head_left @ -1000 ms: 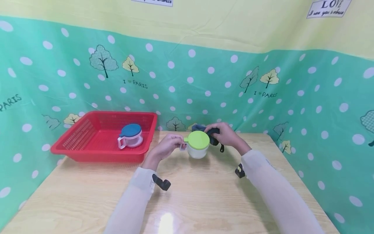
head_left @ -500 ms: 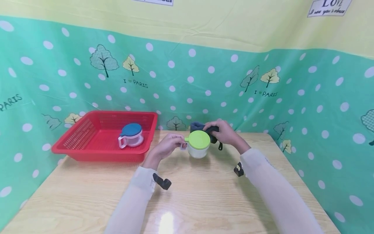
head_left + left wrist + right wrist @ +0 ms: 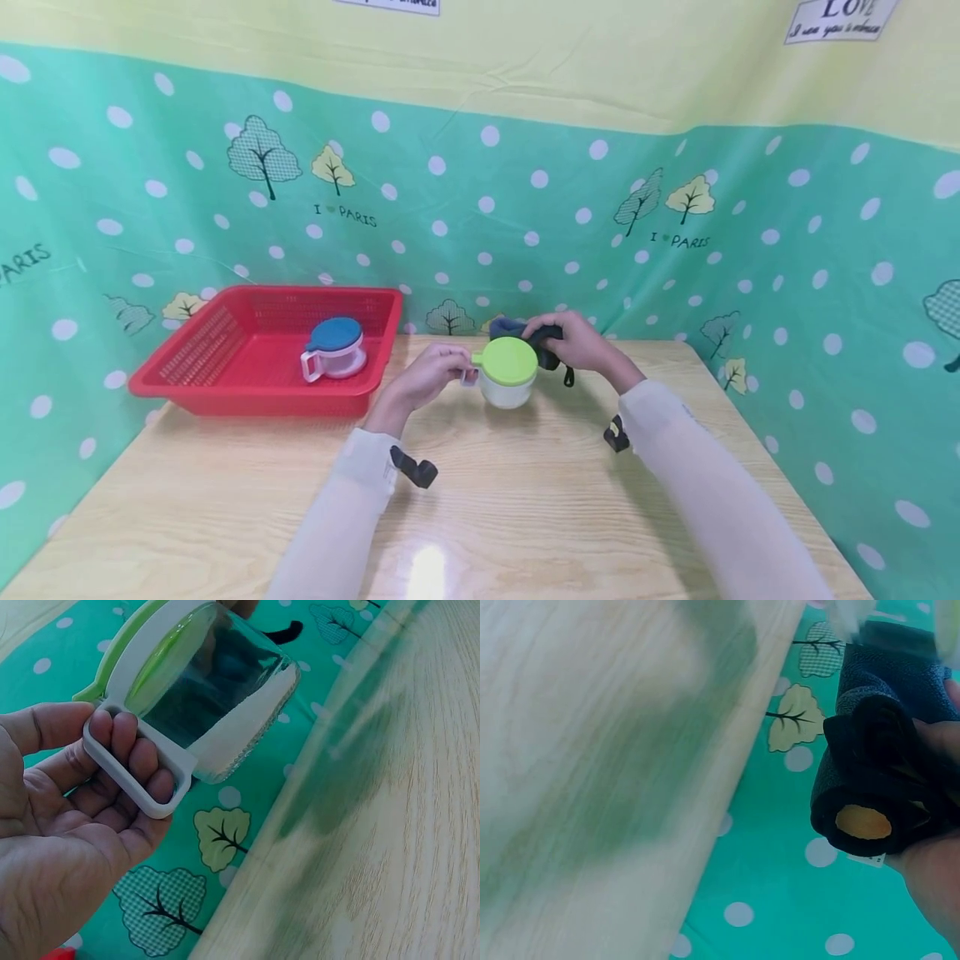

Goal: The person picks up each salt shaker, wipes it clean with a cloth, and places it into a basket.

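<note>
My left hand [image 3: 429, 377] grips the white loop handle of a seasoning jar [image 3: 509, 360] near the middle of the far table edge. A lime-green lid covers its clear body, and white grains [image 3: 244, 724] lie inside along the bottom; a gap shows between jar and table in the left wrist view. Just right of it, my right hand [image 3: 576, 343] holds a dark blue rolled fabric piece [image 3: 892, 679] with black trim and a black strap. Thumb and fingers are around the roll, whose end shows a round hole; part of it hides behind the jar.
A red plastic basket [image 3: 255, 402] stands at the left on the wooden table [image 3: 480, 500]. Inside it sits another jar with a blue lid [image 3: 335, 335] and pinkish handle. Green dotted cloth [image 3: 465, 200] hangs behind and to the right of the table.
Almost nothing differs. The right hand and the fabric roll shift slightly left and then back right; the left hand keeps its grip on the jar.
</note>
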A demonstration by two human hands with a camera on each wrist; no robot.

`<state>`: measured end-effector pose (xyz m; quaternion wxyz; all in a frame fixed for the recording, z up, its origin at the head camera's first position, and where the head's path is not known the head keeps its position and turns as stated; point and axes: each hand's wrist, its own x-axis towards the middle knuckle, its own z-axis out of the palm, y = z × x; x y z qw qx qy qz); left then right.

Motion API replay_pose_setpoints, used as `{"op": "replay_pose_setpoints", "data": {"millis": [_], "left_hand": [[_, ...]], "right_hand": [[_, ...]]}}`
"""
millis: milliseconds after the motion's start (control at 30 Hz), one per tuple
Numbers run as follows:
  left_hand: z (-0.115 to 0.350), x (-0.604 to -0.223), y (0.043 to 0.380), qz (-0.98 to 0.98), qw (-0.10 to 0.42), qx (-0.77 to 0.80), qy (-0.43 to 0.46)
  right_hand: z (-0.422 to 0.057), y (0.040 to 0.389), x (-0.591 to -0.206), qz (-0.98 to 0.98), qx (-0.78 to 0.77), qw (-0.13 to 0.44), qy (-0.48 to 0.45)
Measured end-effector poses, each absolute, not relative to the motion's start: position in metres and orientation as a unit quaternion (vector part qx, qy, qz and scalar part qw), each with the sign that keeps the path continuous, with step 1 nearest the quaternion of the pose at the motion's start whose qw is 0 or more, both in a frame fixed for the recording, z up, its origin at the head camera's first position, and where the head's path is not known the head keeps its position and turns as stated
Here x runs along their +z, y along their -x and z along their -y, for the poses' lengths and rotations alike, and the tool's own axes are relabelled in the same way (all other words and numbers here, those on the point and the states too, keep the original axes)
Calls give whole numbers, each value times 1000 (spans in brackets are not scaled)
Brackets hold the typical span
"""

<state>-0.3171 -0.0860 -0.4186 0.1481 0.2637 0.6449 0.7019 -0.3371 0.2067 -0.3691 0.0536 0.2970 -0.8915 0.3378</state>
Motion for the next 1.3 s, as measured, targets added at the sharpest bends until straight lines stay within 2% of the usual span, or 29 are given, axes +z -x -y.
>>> {"op": "replay_pose_setpoints", "data": {"millis": [133, 667, 1300], "left_hand": [[87, -420, 318, -648, 144, 702, -258], [95, -418, 319, -620, 111, 741, -234], [97, -411, 319, -590, 62, 776, -214]], "right_hand": [[-207, 338, -367, 892, 329, 63, -302], [-221, 334, -375, 911, 303, 21, -281], [-216, 324, -400, 902, 285, 32, -324]]}}
